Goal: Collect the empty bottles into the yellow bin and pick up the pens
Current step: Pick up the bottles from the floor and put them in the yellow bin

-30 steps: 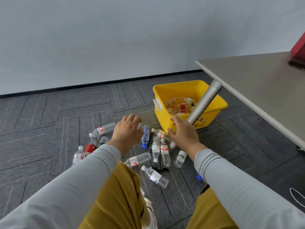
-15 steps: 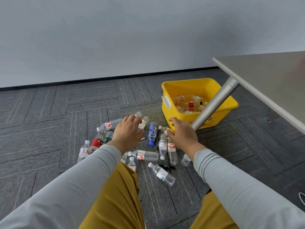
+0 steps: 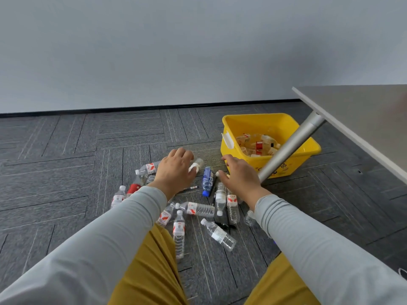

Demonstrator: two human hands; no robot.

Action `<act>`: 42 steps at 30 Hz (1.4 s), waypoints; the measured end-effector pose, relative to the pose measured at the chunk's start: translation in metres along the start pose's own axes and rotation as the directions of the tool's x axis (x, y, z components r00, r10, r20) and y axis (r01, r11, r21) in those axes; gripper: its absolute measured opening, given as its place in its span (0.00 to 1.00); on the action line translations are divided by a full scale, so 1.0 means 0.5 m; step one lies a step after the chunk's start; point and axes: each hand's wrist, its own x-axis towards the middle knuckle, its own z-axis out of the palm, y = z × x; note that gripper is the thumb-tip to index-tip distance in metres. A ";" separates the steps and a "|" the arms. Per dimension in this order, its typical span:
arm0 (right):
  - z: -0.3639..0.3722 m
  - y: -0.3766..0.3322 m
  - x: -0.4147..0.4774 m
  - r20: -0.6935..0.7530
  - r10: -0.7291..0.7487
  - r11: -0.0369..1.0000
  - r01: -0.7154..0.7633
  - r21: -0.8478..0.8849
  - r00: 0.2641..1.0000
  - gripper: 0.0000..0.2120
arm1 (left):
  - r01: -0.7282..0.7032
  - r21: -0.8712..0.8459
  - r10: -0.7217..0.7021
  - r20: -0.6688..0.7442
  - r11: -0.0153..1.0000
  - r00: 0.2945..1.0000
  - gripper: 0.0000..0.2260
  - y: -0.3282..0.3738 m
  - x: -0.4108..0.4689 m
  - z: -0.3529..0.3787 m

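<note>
Head view: your left hand curls round a clear bottle; your right hand, near the yellow bin, hangs over loose bottles, grip not discernible.

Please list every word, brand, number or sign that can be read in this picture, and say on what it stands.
No text can be read with certainty.
Yellow bin: dark print on the front wall, partly hidden by the table leg; unreadable.
Blue bottle: white lettering along the label, too blurred to read.
Clear bottles: red and white labels, print too small to read.
</note>
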 end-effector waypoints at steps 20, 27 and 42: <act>0.132 0.088 0.037 0.187 -0.002 0.994 -0.019 0.109 0.982 0.18 | 0.096 0.063 -0.106 0.188 0.993 0.976 0.17 -0.053 0.021 0.147; 0.264 0.180 0.071 0.288 0.035 0.991 -0.071 0.117 0.957 0.19 | 0.073 0.091 -0.098 0.319 0.993 0.943 0.16 -0.103 0.061 0.281; 0.500 0.251 0.119 0.498 0.197 0.978 -0.206 -0.038 0.845 0.19 | 0.017 0.106 -0.078 0.608 0.994 0.790 0.20 -0.196 0.111 0.550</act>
